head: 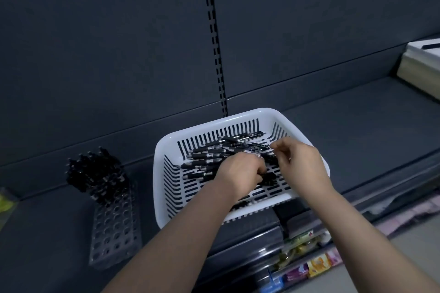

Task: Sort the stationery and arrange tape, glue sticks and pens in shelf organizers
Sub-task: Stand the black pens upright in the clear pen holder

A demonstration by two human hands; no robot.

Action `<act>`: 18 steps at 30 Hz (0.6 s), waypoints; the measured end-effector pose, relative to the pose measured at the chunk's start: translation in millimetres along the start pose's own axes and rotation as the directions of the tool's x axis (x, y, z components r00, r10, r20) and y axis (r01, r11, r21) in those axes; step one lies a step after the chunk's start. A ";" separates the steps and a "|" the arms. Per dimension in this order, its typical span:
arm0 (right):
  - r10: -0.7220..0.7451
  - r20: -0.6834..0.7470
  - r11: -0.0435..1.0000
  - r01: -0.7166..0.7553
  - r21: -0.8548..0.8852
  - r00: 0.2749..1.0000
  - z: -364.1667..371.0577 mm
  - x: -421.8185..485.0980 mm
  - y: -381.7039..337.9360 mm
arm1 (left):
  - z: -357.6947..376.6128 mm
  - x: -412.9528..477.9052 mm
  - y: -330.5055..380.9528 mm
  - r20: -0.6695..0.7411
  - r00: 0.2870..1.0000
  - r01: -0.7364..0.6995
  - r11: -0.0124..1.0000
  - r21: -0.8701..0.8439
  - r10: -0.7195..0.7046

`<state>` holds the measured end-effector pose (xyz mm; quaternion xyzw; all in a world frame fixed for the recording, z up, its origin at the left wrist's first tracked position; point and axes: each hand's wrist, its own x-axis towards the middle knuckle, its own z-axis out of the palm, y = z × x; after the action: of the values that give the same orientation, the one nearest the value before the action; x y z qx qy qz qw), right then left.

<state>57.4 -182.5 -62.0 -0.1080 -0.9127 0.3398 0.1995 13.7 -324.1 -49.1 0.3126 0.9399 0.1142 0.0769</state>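
On the dark shelf (357, 131) before you, a white slotted basket (159, 173) holds a loose heap of black pens (209, 156) with silver bands. Your left hand (240, 173) reaches in, fingers curled round a few pens. Your right hand (300, 162) pinches one pen's end between thumb and bent fingers. Further left, a perforated rack (116, 228) carries more pens upright.

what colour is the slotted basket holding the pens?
The basket is white; pens inside are black. Head view.
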 end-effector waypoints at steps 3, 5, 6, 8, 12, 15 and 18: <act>0.035 -0.015 0.998 -0.034 0.051 0.999 -2.3 1.1 1.4 | 3.8 9.8 8.8 0.032 0.999 0.013 0.992 0.128 -0.017; 0.052 -0.001 0.997 -0.052 0.056 0.999 -4.4 1.4 1.5 | 2.5 13.1 9.6 0.047 0.998 0.024 0.971 0.236 -0.036; 0.055 0.012 0.997 -0.055 0.061 0.998 -5.8 1.8 0.7 | 1.2 13.1 9.2 0.047 0.998 0.035 0.961 0.273 -0.050; 0.037 0.061 0.998 -0.040 0.056 0.997 -8.6 2.6 -2.4 | -2.9 10.2 5.5 0.012 0.995 0.087 0.958 0.275 -0.094; 0.048 0.344 0.957 0.055 -0.284 0.938 -12.9 5.6 -10.9 | -18.8 -5.3 -13.0 -0.231 0.945 0.237 0.972 0.001 -0.230; 0.139 0.530 0.875 0.147 -0.461 0.837 -10.8 9.9 -21.8 | -26.4 -18.5 -24.3 -0.384 0.892 0.188 0.968 -0.165 -0.238; 0.171 0.560 0.803 0.214 -0.556 0.811 -1.9 14.2 -28.8 | -29.6 -27.8 -29.3 -0.461 0.859 0.103 0.957 -0.270 -0.222</act>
<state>43.7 -198.2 -37.5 -0.0441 -0.9892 0.0499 -0.1309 12.6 -368.6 -26.3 0.1817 0.9316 0.2928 -0.1157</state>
